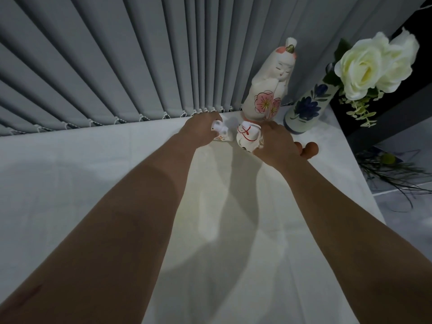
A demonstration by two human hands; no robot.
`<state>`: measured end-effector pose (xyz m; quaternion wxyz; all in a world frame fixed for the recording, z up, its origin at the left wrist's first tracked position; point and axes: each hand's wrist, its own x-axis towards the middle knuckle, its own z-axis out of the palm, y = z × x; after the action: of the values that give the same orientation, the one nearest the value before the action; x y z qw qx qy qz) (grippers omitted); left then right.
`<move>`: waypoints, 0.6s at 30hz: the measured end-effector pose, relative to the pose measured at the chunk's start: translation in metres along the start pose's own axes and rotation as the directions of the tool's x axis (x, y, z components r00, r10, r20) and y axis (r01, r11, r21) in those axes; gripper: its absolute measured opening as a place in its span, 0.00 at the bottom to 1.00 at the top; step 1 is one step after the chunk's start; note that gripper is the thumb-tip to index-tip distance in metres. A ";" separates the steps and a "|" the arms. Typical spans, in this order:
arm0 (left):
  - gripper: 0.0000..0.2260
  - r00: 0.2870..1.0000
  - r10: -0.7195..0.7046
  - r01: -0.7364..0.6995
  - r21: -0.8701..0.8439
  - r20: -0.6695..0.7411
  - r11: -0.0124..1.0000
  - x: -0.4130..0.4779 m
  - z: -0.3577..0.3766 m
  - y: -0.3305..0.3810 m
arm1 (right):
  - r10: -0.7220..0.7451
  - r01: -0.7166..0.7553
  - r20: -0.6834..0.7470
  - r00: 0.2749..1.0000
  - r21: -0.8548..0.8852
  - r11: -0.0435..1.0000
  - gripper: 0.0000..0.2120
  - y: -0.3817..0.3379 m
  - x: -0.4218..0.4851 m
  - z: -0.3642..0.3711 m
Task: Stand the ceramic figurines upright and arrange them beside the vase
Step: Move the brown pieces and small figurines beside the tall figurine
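Near field: white tabletop [93, 183], bare apart from arm shadows. Both forearms extended toward far right corner.

Left hand [198, 132]: curled over small white figurine [221, 132], fingers closed around its upper part, pinching it from above. Figurine low on the surface; upright or tilted not determinable, hand covering much of it. Grip from above judged suited to setting it on its base.

Right hand [273, 141]: wrapped round the right side of rounded figurine [246, 137] with red cord marking; fingers pressed against its flank, thumb position not visible. Figurine apparently leaning, decorated face turned toward the camera; judged mid-righting, not yet standing. Side grip judged chosen to roll it onto its base.

Beyond right hand: brown rounded objects [309, 148] on the surface, partly hidden by the wrist; identity not determinable.

Further back: tall figurine [268, 90] with pink blossom pattern, upright, just behind the two small ones and close against grey vertical blinds [117, 66]. Judged already placed.

Right of it, near but apart: vase [306, 108], white with blue floral painting, holding white roses [374, 64]. Two small pieces held just left and forward of vase, so grouping judged nearly complete; remaining work is seating both steadily without knocking tall figurine.
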<state>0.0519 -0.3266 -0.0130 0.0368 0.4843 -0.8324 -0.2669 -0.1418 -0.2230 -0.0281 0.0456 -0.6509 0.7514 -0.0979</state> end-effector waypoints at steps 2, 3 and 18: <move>0.15 1.000 -0.005 0.005 -0.012 -0.023 1.000 -0.001 0.000 -0.002 | 0.003 -0.003 -0.039 0.999 -0.008 1.000 0.23 -0.001 0.000 0.000; 0.15 0.999 -0.010 0.009 -0.026 -0.040 1.000 -0.002 0.000 -0.003 | 0.005 -0.006 -0.040 0.999 -0.018 1.000 0.23 -0.001 0.000 -0.002; 0.15 0.995 -0.007 0.005 -0.025 -0.096 1.000 0.013 0.002 0.007 | 0.057 -0.057 0.005 0.998 0.002 0.998 0.24 -0.007 0.000 -0.006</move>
<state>0.0383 -0.3341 -0.0138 0.0819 0.4987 -0.8248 -0.2535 -0.1361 -0.2239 -0.0210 0.0507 -0.6296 0.7694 -0.0957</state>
